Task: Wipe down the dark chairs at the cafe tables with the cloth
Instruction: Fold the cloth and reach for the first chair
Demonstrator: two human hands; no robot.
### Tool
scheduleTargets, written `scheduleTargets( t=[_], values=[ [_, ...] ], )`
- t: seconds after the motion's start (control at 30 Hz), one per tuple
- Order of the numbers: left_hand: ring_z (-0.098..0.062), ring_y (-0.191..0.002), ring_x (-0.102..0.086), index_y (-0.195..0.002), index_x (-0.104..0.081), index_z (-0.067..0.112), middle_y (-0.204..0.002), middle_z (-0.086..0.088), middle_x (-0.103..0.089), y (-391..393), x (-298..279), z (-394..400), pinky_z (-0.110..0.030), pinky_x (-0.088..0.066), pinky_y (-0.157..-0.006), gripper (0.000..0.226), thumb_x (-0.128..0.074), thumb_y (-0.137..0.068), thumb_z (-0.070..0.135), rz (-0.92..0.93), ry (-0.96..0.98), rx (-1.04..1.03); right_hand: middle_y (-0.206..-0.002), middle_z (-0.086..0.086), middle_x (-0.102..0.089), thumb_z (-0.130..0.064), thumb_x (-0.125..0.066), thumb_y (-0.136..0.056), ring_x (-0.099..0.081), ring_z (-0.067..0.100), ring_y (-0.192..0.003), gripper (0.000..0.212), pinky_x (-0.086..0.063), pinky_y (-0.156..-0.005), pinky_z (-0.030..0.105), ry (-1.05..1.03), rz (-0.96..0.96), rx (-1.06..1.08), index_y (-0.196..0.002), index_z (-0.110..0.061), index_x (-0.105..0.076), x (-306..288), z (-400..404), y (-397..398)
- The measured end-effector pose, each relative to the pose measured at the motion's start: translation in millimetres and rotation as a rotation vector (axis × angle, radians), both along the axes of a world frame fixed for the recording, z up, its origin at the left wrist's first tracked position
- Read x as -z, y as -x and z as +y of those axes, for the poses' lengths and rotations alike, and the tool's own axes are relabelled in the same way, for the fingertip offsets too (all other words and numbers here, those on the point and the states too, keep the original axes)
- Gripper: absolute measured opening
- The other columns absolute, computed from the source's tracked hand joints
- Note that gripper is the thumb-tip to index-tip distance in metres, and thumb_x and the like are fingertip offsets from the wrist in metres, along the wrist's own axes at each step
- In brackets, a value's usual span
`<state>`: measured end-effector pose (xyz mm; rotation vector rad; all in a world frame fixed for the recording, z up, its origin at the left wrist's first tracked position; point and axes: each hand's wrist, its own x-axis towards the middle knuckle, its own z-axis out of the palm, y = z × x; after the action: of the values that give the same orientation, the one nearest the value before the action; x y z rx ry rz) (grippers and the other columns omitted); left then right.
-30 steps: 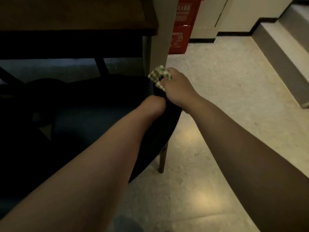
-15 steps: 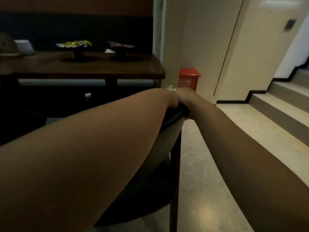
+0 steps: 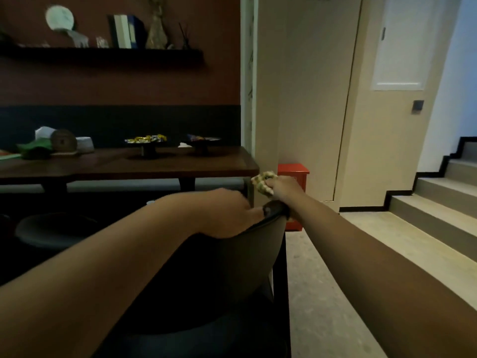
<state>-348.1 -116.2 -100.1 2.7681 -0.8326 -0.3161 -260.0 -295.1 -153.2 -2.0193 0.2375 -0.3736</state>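
Presently the chair (image 3: 232,267) top rail is gripped by the left hand (image 3: 227,210); just beyond it, the cloth (image 3: 263,183) is clenched in the right hand (image 3: 282,188). Its seat and other chairs probably remain unwiped.

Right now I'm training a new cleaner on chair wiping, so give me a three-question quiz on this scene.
1. True or false: the right hand holds the checked cloth.
2. Where does the left hand rest? A) on the wooden table B) on the top edge of the dark chair C) on the red box
3. Fill in: on the table stand two dark footed ____ with wrapped sweets or snacks.

Key: 1 true; 2 B; 3 dishes.
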Motion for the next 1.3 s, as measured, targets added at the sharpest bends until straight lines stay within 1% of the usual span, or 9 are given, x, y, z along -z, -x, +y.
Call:
scheduleTargets(
  t=[0.1, 0.27, 0.4, 0.6, 0.7, 0.9, 1.07, 1.2, 1.3],
  values=[
    [-0.002, -0.082, -0.056, -0.117, -0.063, 0.034, -0.093, 0.013, -0.060, 10, 0, 29, -0.020, -0.040, -0.066, 0.026, -0.054, -0.094, 0.043, 0.186, 0.140, 0.015, -0.093, 0.004, -0.067, -0.033, -0.050, -0.096, -0.061, 0.020, -0.091, 0.025, -0.045, -0.078, 0.029, -0.062, -0.168, -0.152, -0.086, -0.018, -0.067, 3, -1, 13],
    [-0.005, -0.087, -0.055, -0.117, -0.065, 0.028, -0.096, 0.012, -0.059, 10, 1, 24, -0.019, -0.039, -0.064, 0.031, -0.062, -0.089, 0.040, 0.075, 0.179, 0.013, -0.098, 0.012, -0.071, -0.027, -0.045, -0.099, -0.065, 0.024, -0.099, 0.033, -0.049, -0.092, 0.035, -0.083, -0.253, -0.251, -0.097, -0.006, -0.070, 17, -11, 37],
    [-0.009, -0.087, -0.061, -0.113, -0.068, 0.024, -0.100, 0.005, -0.066, 10, 5, 27, -0.019, -0.044, -0.066, 0.032, -0.063, -0.087, 0.043, 0.019, 0.197, -0.003, -0.076, -0.014, -0.070, -0.029, -0.043, -0.100, -0.064, -0.003, -0.076, 0.031, -0.047, -0.071, 0.009, 0.041, -0.417, -0.251, -0.082, -0.024, -0.068, 24, -3, 59],
    [-0.002, -0.082, -0.063, -0.105, -0.067, 0.032, -0.092, 0.013, -0.066, 14, 1, 63, -0.015, -0.046, -0.064, 0.048, -0.057, -0.077, 0.069, -0.094, 0.053, 0.021, -0.068, -0.020, -0.067, -0.039, -0.045, -0.098, -0.060, -0.008, -0.067, 0.034, -0.044, -0.068, 0.015, 0.202, -0.432, -0.300, -0.074, -0.030, -0.067, 19, -11, 59],
    [-0.005, -0.083, -0.064, -0.102, -0.067, 0.034, -0.095, 0.010, -0.066, 14, 3, 80, -0.017, -0.047, -0.065, 0.070, -0.046, -0.055, 0.081, 0.018, 0.050, -0.045, -0.059, -0.014, -0.063, -0.030, -0.046, -0.098, -0.055, -0.005, -0.057, 0.039, -0.042, -0.067, 0.021, 0.169, -0.381, -0.333, -0.066, -0.023, -0.065, 28, -10, 51],
    [-0.004, -0.083, -0.064, -0.095, -0.068, 0.033, -0.093, 0.011, -0.066, 6, 7, 79, -0.017, -0.045, -0.063, 0.075, -0.049, -0.040, 0.080, 0.043, 0.139, -0.031, -0.072, -0.017, -0.069, -0.031, -0.046, -0.098, -0.063, -0.004, -0.066, 0.031, -0.044, -0.063, 0.005, 0.107, -0.634, -0.294, -0.076, -0.028, -0.067, 37, 9, 66],
    [-0.004, -0.080, -0.065, -0.091, -0.069, 0.032, -0.089, 0.010, -0.068, 2, 10, 79, -0.018, -0.046, -0.062, 0.079, -0.050, -0.033, 0.081, 0.015, 0.165, -0.021, -0.062, 0.009, -0.061, -0.049, -0.043, -0.093, -0.055, 0.022, -0.055, 0.042, -0.044, -0.057, 0.026, 0.279, -0.583, -0.371, -0.065, -0.023, -0.064, 24, 14, 69],
    [-0.007, -0.085, -0.065, -0.089, -0.069, 0.031, -0.092, 0.008, -0.068, 1, 11, 81, -0.022, -0.050, -0.069, 0.081, -0.052, -0.027, 0.080, -0.028, 0.206, 0.014, -0.063, 0.008, -0.065, -0.029, -0.046, -0.097, -0.059, 0.020, -0.058, 0.041, -0.046, -0.061, 0.027, 0.207, -0.572, -0.328, -0.069, -0.008, -0.067, 26, 15, 71],
    [-0.007, -0.086, -0.065, -0.089, -0.069, 0.033, -0.093, 0.009, -0.068, 2, 11, 82, -0.022, -0.050, -0.069, 0.074, -0.060, -0.030, 0.076, -0.020, 0.215, 0.022, -0.068, 0.009, -0.067, -0.036, -0.046, -0.096, -0.064, 0.026, -0.066, 0.044, -0.051, -0.064, 0.030, 0.182, -0.684, -0.290, -0.075, -0.004, -0.068, 32, 35, 81]
  ],
)
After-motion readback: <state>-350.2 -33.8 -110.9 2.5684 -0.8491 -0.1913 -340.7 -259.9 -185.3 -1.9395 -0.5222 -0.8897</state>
